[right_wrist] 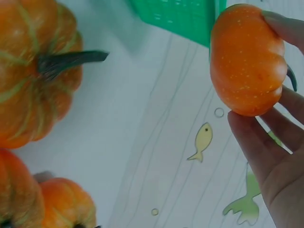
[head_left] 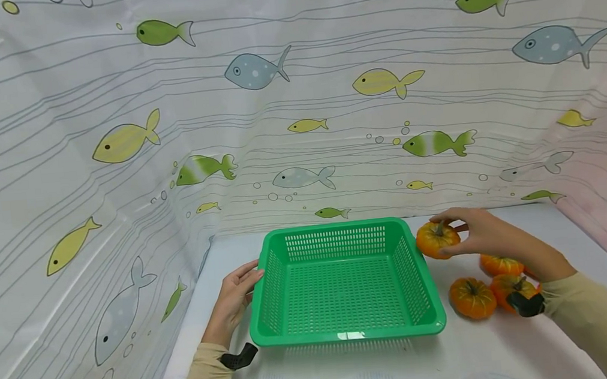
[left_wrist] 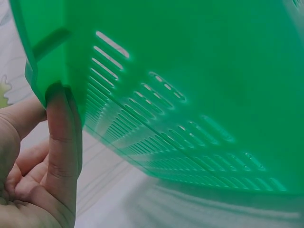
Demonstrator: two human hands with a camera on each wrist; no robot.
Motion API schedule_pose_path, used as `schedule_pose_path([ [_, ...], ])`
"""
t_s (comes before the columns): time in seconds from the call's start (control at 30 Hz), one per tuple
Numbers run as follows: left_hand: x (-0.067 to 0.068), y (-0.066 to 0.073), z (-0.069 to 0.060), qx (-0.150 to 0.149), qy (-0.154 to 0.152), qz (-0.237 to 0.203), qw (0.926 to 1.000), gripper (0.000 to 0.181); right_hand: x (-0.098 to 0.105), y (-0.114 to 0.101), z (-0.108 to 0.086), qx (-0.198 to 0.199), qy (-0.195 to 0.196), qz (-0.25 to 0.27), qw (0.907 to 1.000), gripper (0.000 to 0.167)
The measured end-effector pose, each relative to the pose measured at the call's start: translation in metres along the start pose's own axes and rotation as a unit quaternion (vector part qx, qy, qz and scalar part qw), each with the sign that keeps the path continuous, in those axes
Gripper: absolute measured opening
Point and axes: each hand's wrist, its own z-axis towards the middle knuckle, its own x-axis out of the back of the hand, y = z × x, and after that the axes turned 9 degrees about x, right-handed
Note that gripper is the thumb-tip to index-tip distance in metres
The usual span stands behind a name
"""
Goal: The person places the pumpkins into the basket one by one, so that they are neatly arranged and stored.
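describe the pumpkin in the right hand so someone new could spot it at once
Find the large green basket on the white table. By its far right corner, the right hand holds an orange pumpkin. The other pumpkins are clustered on the table; only this one is held.

Bright head view; glare on basket rim (head_left: pixel 351 335).

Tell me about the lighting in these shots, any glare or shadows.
Head view: a small bright glare on the near rim of the green basket; right wrist view: a soft shadow beside the basket on the table, while the held pumpkin is clear enough to show pale specks; left wrist view: a soft shadow beneath the basket.
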Motion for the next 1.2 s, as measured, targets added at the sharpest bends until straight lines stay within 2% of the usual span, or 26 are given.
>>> schedule_pose_path([
  [0.57, 0.0, -0.001, 0.0, -0.008, -0.01, -0.003, 0.9999, 0.052, -0.011, -0.035, 0.046, 0.047, -0.034, 0.043, 0.9974, 0.062],
  [1.2, 0.001, 0.0, -0.004, -0.006, -0.014, -0.01, 0.9998, 0.052, -0.055, -0.067, 0.102, 0.098, -0.08, 0.037, 0.9913, 0.057],
])
